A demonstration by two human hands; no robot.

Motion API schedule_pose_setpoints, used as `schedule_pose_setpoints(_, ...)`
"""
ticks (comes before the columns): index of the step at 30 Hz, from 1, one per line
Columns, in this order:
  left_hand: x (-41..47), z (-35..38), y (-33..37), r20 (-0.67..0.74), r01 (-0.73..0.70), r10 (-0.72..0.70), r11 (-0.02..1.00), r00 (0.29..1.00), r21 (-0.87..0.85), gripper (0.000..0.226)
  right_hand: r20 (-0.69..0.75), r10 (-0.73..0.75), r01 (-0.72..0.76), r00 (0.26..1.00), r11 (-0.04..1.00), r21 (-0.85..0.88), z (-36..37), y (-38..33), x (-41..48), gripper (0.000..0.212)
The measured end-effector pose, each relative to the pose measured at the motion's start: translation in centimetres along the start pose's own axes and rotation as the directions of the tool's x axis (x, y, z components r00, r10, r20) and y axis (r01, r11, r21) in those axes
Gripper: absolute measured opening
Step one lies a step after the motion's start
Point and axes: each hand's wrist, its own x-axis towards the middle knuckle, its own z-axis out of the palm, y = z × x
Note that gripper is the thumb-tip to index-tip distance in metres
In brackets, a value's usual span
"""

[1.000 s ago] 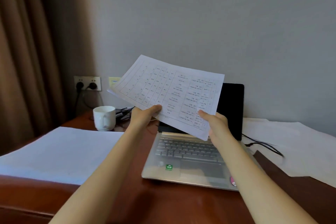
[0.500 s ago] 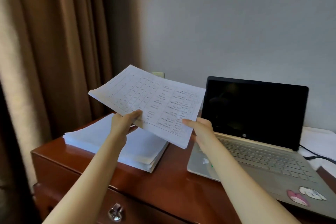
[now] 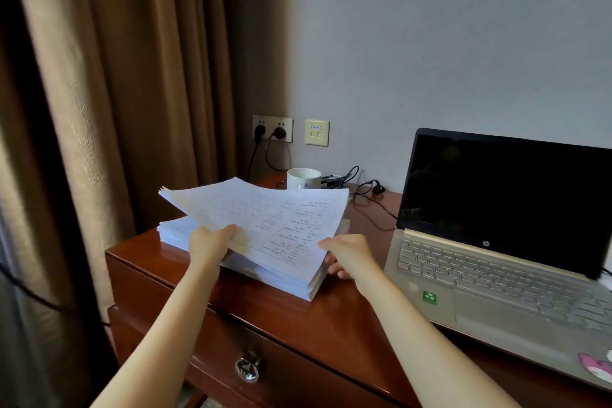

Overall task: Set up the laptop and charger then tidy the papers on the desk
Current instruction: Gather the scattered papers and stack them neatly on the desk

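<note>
Papers [image 3: 265,222] sit in both hands, a thin bunch tipped up at the far side. They are just above a thick pile [image 3: 175,233] on the left part of the table [image 3: 258,305]. The left hand [image 3: 208,242] pinches the near left edge, thumb on top. The right hand [image 3: 347,253] pinches the near right corner, thumb on top and fingers [image 3: 337,272] curled below. I cannot tell if the bunch touches the pile. The laptop [image 3: 496,242] stands open on the right of the table, its screen dark. A white cup [image 3: 303,178] stands far behind the pile, near black cables [image 3: 377,205]. Two plugs sit in the wall socket [image 3: 272,128]. A brown curtain [image 3: 116,93] hangs on the left.
</note>
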Motion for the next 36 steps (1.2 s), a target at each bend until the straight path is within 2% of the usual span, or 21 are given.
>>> schedule_pose_setpoints(3,0.1,0.3,-0.3,-0.029,-0.093,0.099,0.982,0.995,0.164,0.039,-0.009,-0.020,0.018,1.000,0.988,-0.151,0.3,0.5,0.1,0.021)
schedule_pose_setpoints(7,0.4,0.5,-0.7,-0.033,-0.144,0.164,0.934,0.986,0.327,0.043,-0.026,-0.056,0.045,0.998,0.950,-0.309,0.5,0.8,0.2,0.025)
schedule_pose_setpoints(13,-0.7,1.0,-0.6,-0.040,-0.183,0.235,0.842,0.971,0.508,0.077,-0.077,-0.060,0.026,0.995,0.922,-0.385,0.5,1.2,1.1,0.023)
schedule_pose_setpoints(16,-1.2,1.3,-0.4,-0.112,-0.181,0.349,0.705,0.930,0.686,0.090,-0.091,-0.087,0.031,0.992,0.870,-0.493,0.7,1.4,1.3,0.020)
schedule_pose_setpoints(18,-1.3,1.6,-0.5,-0.118,-0.166,0.405,0.599,0.907,0.783,0.087,-0.101,-0.132,0.049,0.986,0.812,-0.582,0.6,1.5,1.4,0.023)
schedule_pose_setpoints(22,-1.6,2.6,-0.1,-0.007,-0.194,0.418,0.436,0.909,0.879,0.076,-0.092,-0.157,0.066,0.983,0.779,-0.623,0.3,1.4,1.5,0.033)
schedule_pose_setpoints(28,-2.8,5.2,1.9,0.212,-0.315,0.383,0.230,0.899,0.921,0.060,-0.103,-0.192,0.085,0.976,0.769,-0.633,-2.0,0.3,1.1,0.016)
schedule_pose_setpoints(32,-3.9,7.8,3.1,0.357,-0.430,0.346,0.163,0.868,0.888,0.060,-0.109,-0.260,0.095,0.960,0.663,-0.743,-4.6,-0.7,0.8,0.013)
schedule_pose_setpoints(36,-5.2,10.4,4.0,0.488,-0.530,0.293,0.084,0.822,0.844,0.063,-0.114,-0.292,0.071,0.950,0.556,-0.828,-7.4,-1.0,0.7,0.028)
